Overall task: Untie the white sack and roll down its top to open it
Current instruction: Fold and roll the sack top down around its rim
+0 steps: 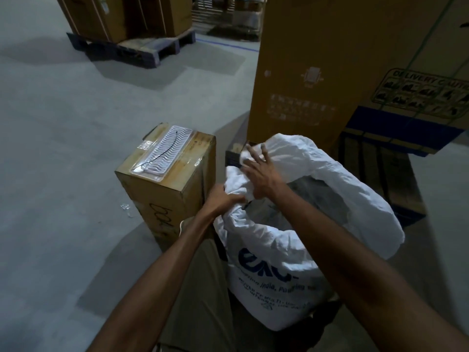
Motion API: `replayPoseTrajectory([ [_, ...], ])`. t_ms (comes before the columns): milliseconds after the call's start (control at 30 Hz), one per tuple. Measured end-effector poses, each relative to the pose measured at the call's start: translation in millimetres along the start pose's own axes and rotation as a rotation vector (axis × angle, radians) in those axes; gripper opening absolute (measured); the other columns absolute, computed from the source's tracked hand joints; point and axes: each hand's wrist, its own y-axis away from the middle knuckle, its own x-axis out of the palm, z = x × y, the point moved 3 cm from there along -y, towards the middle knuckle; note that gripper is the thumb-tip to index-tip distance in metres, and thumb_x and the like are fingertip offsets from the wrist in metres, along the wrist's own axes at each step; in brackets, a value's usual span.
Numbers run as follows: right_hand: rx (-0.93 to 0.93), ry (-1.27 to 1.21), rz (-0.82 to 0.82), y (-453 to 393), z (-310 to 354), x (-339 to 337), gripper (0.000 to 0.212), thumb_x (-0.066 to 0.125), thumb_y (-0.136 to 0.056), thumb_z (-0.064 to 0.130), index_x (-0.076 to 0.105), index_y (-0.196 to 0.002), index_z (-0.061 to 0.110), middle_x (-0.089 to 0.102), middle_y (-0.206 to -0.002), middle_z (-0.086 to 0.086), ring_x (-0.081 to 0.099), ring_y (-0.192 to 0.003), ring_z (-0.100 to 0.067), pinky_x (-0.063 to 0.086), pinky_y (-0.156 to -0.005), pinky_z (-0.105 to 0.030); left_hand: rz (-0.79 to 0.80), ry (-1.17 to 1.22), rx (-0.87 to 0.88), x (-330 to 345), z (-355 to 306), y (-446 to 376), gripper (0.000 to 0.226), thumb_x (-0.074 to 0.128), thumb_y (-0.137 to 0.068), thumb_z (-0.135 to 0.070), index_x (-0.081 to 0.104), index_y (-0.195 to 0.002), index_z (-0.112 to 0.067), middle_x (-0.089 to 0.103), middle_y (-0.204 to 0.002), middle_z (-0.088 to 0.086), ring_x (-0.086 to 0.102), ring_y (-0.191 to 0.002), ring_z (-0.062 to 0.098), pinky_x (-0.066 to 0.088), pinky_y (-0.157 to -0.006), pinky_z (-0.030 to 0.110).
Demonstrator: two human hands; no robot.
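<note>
The white sack (274, 270) with blue print stands on the floor in front of me, its mouth open and its top rim folded outward in a thick roll on the right and far sides. My left hand (223, 199) is clenched on the sack's left rim. My right hand (261, 171) reaches over the left far part of the rim with fingers spread, palm pressed on the fabric. Dark contents show inside the open mouth. No tie is visible.
A cardboard box (167, 179) with a white plastic tray taped on top stands just left of the sack. A tall carton (317, 72) and a stack with a caution label (418, 92) rise behind. A pallet with boxes (132, 44) sits far left on grey floor.
</note>
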Motion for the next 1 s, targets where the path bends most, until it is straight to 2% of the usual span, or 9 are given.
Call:
replayPoseTrajectory([
  [100,-0.044,-0.062,-0.027,-7,-10,-16,0.083,0.077,-0.066,0.069,0.064,-0.133,0.022,0.052,-0.147,-0.003,0.035,-0.147,-0.025,0.005,-0.121,-0.064,-0.065,-0.062,0.137,-19,-39,35,0.044,0.088,-0.068,-0.022,0.075,-0.11,-0.025,0.077,-0.093,-0.008,0.071,-0.078,0.0,0.057,-0.065,0.015],
  [200,-0.088,-0.212,-0.076,-6,-22,-30,0.06,0.084,-0.07,0.055,0.072,-0.114,0.015,0.067,-0.121,-0.005,0.063,-0.11,-0.024,0.039,-0.105,-0.043,-0.129,-0.082,0.236,-34,-58,49,0.049,0.087,-0.071,-0.023,0.068,-0.116,-0.022,0.074,-0.1,-0.01,0.069,-0.085,0.002,0.053,-0.069,0.017],
  [300,-0.061,-0.27,-0.049,-1,-32,-38,0.058,0.088,-0.07,0.047,0.071,-0.113,0.012,0.07,-0.111,-0.009,0.066,-0.095,-0.026,0.05,-0.08,-0.035,-0.119,-0.122,0.236,-35,-67,49,0.057,0.089,-0.07,-0.033,0.066,-0.122,-0.026,0.068,-0.114,-0.003,0.069,-0.091,0.009,0.055,-0.076,0.02],
  [433,-0.057,-0.324,-0.076,10,-45,-46,0.062,0.084,-0.075,0.044,0.061,-0.127,0.02,0.072,-0.113,-0.008,0.068,-0.098,-0.028,0.05,-0.078,-0.035,-0.124,-0.006,0.193,-31,-79,55,0.056,0.09,-0.073,-0.031,0.059,-0.118,-0.017,0.068,-0.106,-0.002,0.067,-0.09,0.01,0.05,-0.066,0.023],
  [633,-0.011,-0.267,-0.149,19,-43,-58,0.072,0.078,-0.08,0.046,0.05,-0.141,0.024,0.06,-0.133,-0.009,0.059,-0.122,-0.03,0.039,-0.101,-0.047,-0.091,0.347,-0.046,-15,-86,57,0.028,0.067,-0.097,-0.009,0.069,-0.11,0.016,0.07,-0.072,0.012,0.068,-0.057,0.003,0.05,-0.053,0.017],
  [733,-0.047,-0.242,-0.299,23,-29,-67,0.099,0.087,-0.067,0.03,0.038,-0.152,0.022,0.042,-0.151,-0.014,0.038,-0.143,-0.033,0.027,-0.116,-0.054,0.052,0.696,-0.204,-13,-82,58,0.028,0.053,-0.103,-0.017,0.07,-0.117,0.0,0.075,-0.1,0.019,0.072,-0.079,0.024,0.057,-0.07,0.034],
  [867,-0.188,-0.142,-0.231,25,-8,-48,0.113,0.087,-0.063,0.026,0.027,-0.159,0.02,0.029,-0.164,-0.014,0.02,-0.155,-0.031,0.006,-0.125,-0.052,0.192,0.914,-0.183,-15,-85,66,0.042,0.052,-0.092,-0.025,0.07,-0.125,-0.008,0.069,-0.116,0.02,0.064,-0.094,0.033,0.052,-0.084,0.041],
  [933,-0.175,-0.159,-0.241,25,-5,-42,0.097,0.087,-0.062,0.024,0.042,-0.149,0.015,0.048,-0.15,-0.017,0.041,-0.141,-0.035,0.024,-0.121,-0.051,0.299,0.838,-0.183,-9,-84,68,0.057,0.062,-0.078,-0.027,0.066,-0.129,-0.002,0.065,-0.117,0.019,0.06,-0.093,0.032,0.049,-0.085,0.04],
  [1000,-0.174,-0.231,-0.299,26,-6,-42,0.06,0.083,-0.069,0.016,0.061,-0.124,0.011,0.067,-0.12,-0.015,0.061,-0.114,-0.034,0.046,-0.099,-0.044,0.434,0.71,-0.198,-6,-90,75,0.055,0.069,-0.074,-0.027,0.068,-0.123,-0.003,0.063,-0.116,0.017,0.059,-0.089,0.03,0.046,-0.087,0.04],
])
